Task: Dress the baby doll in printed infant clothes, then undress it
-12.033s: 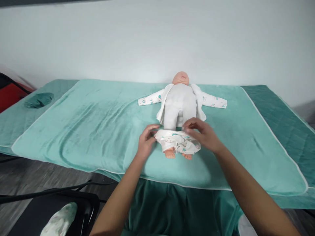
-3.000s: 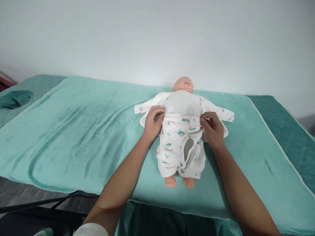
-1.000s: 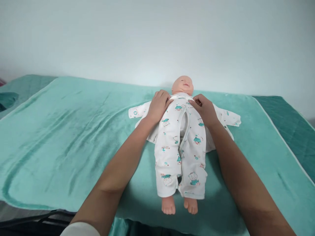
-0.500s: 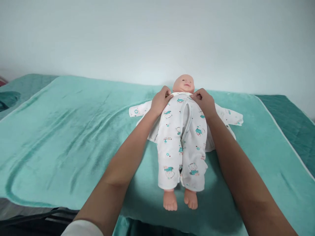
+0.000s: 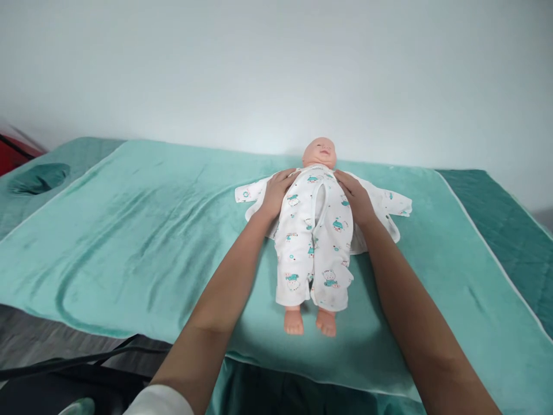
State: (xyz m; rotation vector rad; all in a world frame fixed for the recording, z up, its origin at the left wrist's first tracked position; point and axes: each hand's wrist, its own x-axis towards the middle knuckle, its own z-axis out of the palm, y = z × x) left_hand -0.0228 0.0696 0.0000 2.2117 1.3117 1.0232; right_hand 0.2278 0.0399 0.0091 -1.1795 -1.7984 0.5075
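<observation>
A baby doll (image 5: 319,152) lies on its back, head toward the wall and bare feet toward me. White printed baby trousers (image 5: 298,242) cover its front from the chest to the ankles, with an open slit down the middle. Beneath it a matching white jacket (image 5: 389,204) is spread, sleeves out to both sides. My left hand (image 5: 279,190) rests on the trousers' upper left edge, fingers stretched toward the doll's neck. On the opposite edge lies my right hand (image 5: 356,199), its fingers extended and flat against the cloth.
A light green blanket (image 5: 129,230) lies under the doll, over a darker quilted cover (image 5: 505,213). The white wall (image 5: 276,69) stands close behind. At the lower left are a dark object with a black bar (image 5: 78,363) and the grey floor (image 5: 26,334).
Both hands have released their pinch at the trousers' top edge and now lie flatter along its sides. The view has shifted, showing more at the left and lower edge.
</observation>
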